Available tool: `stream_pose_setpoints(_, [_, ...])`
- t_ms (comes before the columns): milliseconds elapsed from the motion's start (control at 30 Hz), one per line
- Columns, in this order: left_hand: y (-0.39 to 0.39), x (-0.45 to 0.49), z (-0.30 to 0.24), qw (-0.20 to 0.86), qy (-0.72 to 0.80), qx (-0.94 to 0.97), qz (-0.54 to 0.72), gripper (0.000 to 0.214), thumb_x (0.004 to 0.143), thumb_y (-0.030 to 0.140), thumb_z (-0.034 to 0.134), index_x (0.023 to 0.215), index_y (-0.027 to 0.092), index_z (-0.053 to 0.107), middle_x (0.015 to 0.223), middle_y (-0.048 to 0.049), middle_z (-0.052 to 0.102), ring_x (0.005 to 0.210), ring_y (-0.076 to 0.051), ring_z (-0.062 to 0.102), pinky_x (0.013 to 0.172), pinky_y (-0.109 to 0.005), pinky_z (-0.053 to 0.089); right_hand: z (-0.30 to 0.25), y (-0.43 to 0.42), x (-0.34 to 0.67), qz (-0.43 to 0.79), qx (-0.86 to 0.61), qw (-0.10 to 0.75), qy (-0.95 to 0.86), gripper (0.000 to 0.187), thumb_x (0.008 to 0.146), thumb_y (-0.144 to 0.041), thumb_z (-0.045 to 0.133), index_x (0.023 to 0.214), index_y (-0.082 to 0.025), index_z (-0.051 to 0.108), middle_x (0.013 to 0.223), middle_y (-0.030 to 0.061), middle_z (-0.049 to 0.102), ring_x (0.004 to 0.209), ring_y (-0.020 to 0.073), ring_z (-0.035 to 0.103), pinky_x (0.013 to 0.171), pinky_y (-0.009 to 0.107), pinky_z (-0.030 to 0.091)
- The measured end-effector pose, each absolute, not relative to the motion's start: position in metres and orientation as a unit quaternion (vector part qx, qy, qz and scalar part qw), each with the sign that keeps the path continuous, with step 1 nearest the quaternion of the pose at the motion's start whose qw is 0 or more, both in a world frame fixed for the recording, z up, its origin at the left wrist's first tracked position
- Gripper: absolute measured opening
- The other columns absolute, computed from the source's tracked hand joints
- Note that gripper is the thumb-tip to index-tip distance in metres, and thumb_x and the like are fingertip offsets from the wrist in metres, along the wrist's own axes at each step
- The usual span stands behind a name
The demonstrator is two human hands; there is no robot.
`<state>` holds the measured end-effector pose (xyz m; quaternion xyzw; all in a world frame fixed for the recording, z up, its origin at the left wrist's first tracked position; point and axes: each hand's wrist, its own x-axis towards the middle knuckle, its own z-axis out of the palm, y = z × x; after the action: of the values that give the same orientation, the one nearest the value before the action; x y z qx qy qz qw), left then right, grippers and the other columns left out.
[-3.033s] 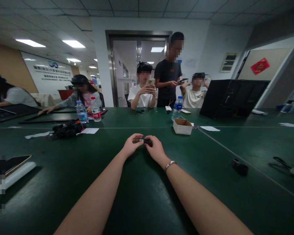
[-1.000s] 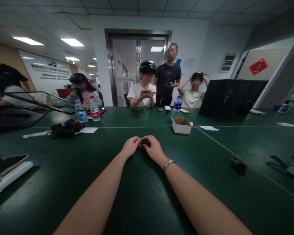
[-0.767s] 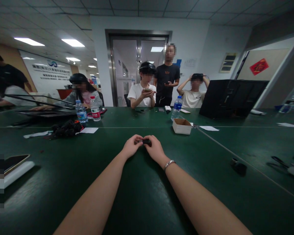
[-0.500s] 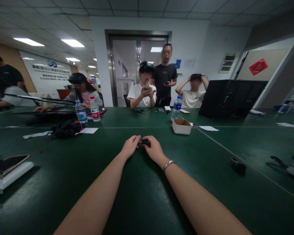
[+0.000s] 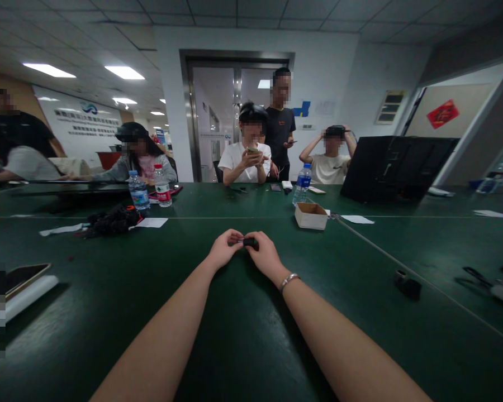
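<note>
Between my two hands, over the green table (image 5: 235, 324), is a small dark cylindrical object (image 5: 249, 242) whose exact kind I cannot make out. My right hand (image 5: 265, 252) closes its fingers around the thick black part. At the other end, my left hand (image 5: 224, 249) pinches what looks like a thin, lighter tip. The fingertips of both hands are almost touching and hide parts of the object. A metal bracelet (image 5: 289, 282) circles my right wrist.
Beyond my hands stand a small open box (image 5: 311, 216) and a blue-labelled bottle (image 5: 302, 185). Two bottles (image 5: 139, 191) and a black tangled bundle (image 5: 114, 221) lie left. To the right are a black ring-like object (image 5: 407, 286) and a large black monitor (image 5: 396, 167). People sit opposite.
My left fingers have shifted slightly on the object's tip, and more of the black part shows. The standing person across the table has lowered one hand and turned a little.
</note>
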<state>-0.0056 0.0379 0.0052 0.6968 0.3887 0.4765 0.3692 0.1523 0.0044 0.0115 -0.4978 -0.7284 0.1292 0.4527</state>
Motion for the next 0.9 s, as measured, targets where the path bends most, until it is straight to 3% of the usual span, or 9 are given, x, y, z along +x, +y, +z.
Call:
stream_pose_setpoints(133, [0.036,-0.005,0.007,0.381,0.414,0.686,0.462,0.019,0.076,0.033,0.058,0.085,0.017,0.059,0.079,-0.0034,0.065,0.074,-0.014,0.060,0.073,-0.028,0.046,0.011,0.004,0.151,0.136,-0.491,0.454,-0.731,0.023,0.074,-0.011,0.057,0.094,-0.022,0.062,0.092,0.0019,0.058,0.087,0.0151,0.055,0.081,0.032,0.045])
stream_pose_setpoints(233, [0.033,-0.006,0.010,0.340,0.481,0.692,0.418,0.038,0.082,0.053,0.043,0.076,0.018,0.057,0.057,0.0015,0.058,0.055,-0.013,0.054,0.059,-0.026,0.040,0.011,0.004,0.151,0.139,-0.482,0.445,-0.742,0.024,0.075,-0.011,0.057,0.095,-0.022,0.062,0.093,0.0020,0.058,0.086,0.0147,0.055,0.079,0.031,0.046])
stream_pose_setpoints(333, [0.029,-0.007,0.013,0.285,0.533,0.696,0.387,0.051,0.082,0.063,0.034,0.065,0.019,0.055,0.049,0.0019,0.054,0.049,-0.014,0.050,0.056,-0.026,0.035,0.009,0.005,0.150,0.144,-0.472,0.437,-0.752,0.025,0.075,-0.013,0.058,0.098,-0.023,0.061,0.093,0.0017,0.059,0.084,0.0143,0.056,0.078,0.031,0.046])
stream_pose_setpoints(533, [0.025,-0.005,0.015,0.280,0.554,0.690,0.373,0.056,0.085,0.061,0.027,0.060,0.020,0.056,0.051,-0.0009,0.056,0.053,-0.017,0.053,0.058,-0.028,0.037,0.009,0.006,0.149,0.157,-0.473,0.443,-0.745,0.026,0.074,-0.011,0.056,0.097,-0.023,0.061,0.095,0.0015,0.060,0.085,0.0141,0.056,0.078,0.030,0.046])
stream_pose_setpoints(667, [0.028,-0.004,0.011,0.316,0.476,0.685,0.452,0.029,0.081,0.047,0.047,0.088,0.021,0.059,0.078,-0.0016,0.065,0.074,-0.016,0.060,0.069,-0.026,0.042,0.009,0.007,0.150,0.158,-0.490,0.456,-0.726,0.024,0.075,-0.013,0.057,0.097,-0.022,0.061,0.095,0.0021,0.061,0.084,0.0144,0.057,0.078,0.031,0.046])
stream_pose_setpoints(733, [0.029,-0.004,0.011,0.342,0.446,0.686,0.462,0.026,0.078,0.041,0.054,0.092,0.020,0.057,0.080,-0.0017,0.064,0.076,-0.016,0.060,0.071,-0.026,0.043,0.009,0.008,0.151,0.155,-0.491,0.463,-0.721,0.024,0.074,-0.014,0.057,0.097,-0.021,0.061,0.095,0.0025,0.062,0.086,0.0149,0.057,0.080,0.032,0.046])
stream_pose_setpoints(900, [0.026,-0.006,0.015,0.292,0.501,0.712,0.397,0.042,0.082,0.055,0.041,0.070,0.019,0.058,0.062,-0.0001,0.059,0.060,-0.015,0.053,0.061,-0.026,0.038,0.009,0.006,0.151,0.154,-0.485,0.457,-0.729,0.024,0.075,-0.013,0.057,0.097,-0.021,0.061,0.095,0.0028,0.061,0.087,0.0148,0.057,0.082,0.032,0.046])
